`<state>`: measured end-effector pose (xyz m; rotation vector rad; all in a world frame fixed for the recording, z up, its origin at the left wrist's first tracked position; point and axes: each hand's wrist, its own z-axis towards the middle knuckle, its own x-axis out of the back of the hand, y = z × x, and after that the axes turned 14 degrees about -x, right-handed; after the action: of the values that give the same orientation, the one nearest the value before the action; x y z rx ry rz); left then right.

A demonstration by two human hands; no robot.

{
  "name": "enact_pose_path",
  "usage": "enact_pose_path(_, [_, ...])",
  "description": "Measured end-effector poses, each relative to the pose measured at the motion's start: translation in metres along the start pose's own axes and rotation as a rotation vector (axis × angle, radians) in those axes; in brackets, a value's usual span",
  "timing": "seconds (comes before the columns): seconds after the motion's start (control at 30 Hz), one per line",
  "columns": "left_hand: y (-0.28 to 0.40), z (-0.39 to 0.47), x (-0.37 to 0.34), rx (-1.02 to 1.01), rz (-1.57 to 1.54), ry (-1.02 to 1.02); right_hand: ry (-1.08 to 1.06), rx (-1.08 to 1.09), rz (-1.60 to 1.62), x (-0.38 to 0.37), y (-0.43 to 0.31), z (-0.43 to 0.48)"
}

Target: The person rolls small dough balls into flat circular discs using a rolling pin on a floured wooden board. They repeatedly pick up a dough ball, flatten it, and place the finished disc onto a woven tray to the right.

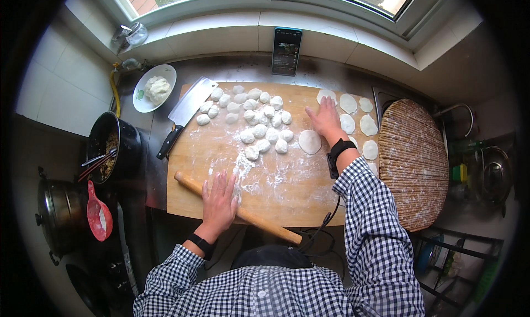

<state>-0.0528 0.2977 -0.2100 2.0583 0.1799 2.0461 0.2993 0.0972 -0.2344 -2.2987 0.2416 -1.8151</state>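
My left hand [219, 201] lies flat across a wooden rolling pin [267, 225], fingers extended rather than wrapped around it. The pin sits diagonally over the near edge of a floured wooden board [203, 151]. At the board's far right, the fingers of my right hand [326, 117] rest over a thin round dough wrapper [322, 93], hiding part of it. Another wrapper [309, 142] lies alone, left of my right wrist. Several more wrappers [348, 103] spread along the right side, some hidden by my forearm. Several floured dough pieces [259, 130] are clustered mid-board.
A cleaver [192, 102] lies along the board's left edge. Beyond stands a bowl of dough [157, 89]; a dark pot of filling [124, 139] and red scoop [98, 217] are left. A floured stalk mat [414, 164] is right; a phone [286, 52] leans at the back.
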Motion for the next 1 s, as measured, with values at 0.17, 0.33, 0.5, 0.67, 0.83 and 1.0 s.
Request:
enact_pose_path(0.17, [0.001,0.0,0.001,-0.029,-0.024,0.024,-0.067,0.165,-0.061,0.009,-0.004,-0.033])
enact_pose_path(0.33, [0.0,0.003,0.002,-0.021,-0.005,0.005,-0.273,0.252,-0.13,0.002,0.008,-0.115])
enact_pose_path(0.5, [0.0,0.002,0.001,-0.032,-0.008,0.011,-0.156,0.2,-0.096,0.002,0.021,-0.098])
enact_pose_path(0.67, [0.0,0.0,0.002,-0.021,-0.034,0.013,0.03,0.259,-0.061,0.005,0.022,-0.089])
enact_pose_path(0.83, [0.001,-0.001,0.002,-0.022,-0.02,0.004,-0.027,0.357,0.089,0.003,0.024,-0.127])
enact_pose_path(1.0, [0.001,0.0,0.002,-0.02,-0.02,0.002,0.118,0.32,0.158,0.002,0.03,-0.098])
